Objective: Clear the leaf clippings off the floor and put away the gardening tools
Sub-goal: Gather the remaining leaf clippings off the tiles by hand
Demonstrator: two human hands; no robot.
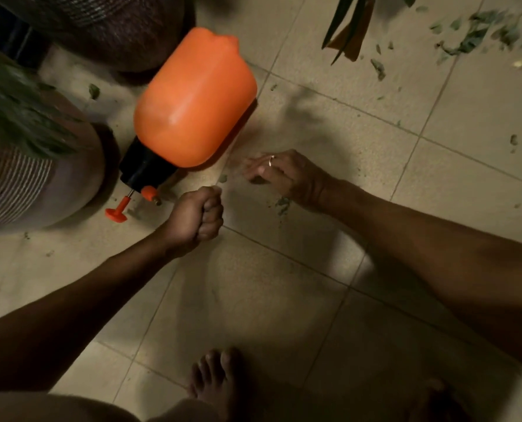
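Observation:
An orange pressure sprayer (192,99) lies on its side on the tiled floor, its black cap and orange pump handle (116,214) pointing toward me. My left hand (197,219) is curled into a tight fist just below the sprayer's cap; nothing shows inside it. Just right of the sprayer, my right hand (281,175), with a ring on one finger, reaches down with loosely spread fingers over a small leaf clipping (256,179). More small clippings (282,205) lie under my right wrist. A larger scatter of leaf clippings (479,35) covers the floor at the top right.
A striped woven planter (40,184) with a leafy plant stands at the left, and a dark woven basket (116,28) at the top left. Long plant leaves (351,28) hang in at the top. My bare feet (217,385) are at the bottom.

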